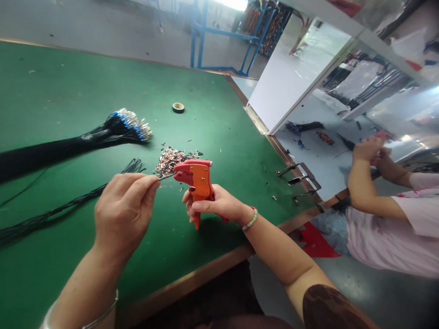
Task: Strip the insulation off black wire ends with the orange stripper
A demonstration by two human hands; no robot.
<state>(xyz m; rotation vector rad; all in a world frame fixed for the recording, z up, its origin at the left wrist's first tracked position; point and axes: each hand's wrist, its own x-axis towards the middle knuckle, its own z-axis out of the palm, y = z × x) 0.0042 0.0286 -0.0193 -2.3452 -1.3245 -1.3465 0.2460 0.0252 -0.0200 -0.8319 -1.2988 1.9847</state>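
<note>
Evidently for a straight feed, the left hand (pixel 123 212) pinches a black wire (pixel 166 176) tip-first against the orange stripper (pixel 197 180) clasped in the right hand's (pixel 215 208) grip.

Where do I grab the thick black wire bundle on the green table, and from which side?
Take the taped neck behind the fanned blue terminals, from above, fingers across it. The wire bundle lies flat on the table and is tight there; the ends splay into bare metal tips. Left hand pinches a thin wire; right hand holds the orange tool.
</note>
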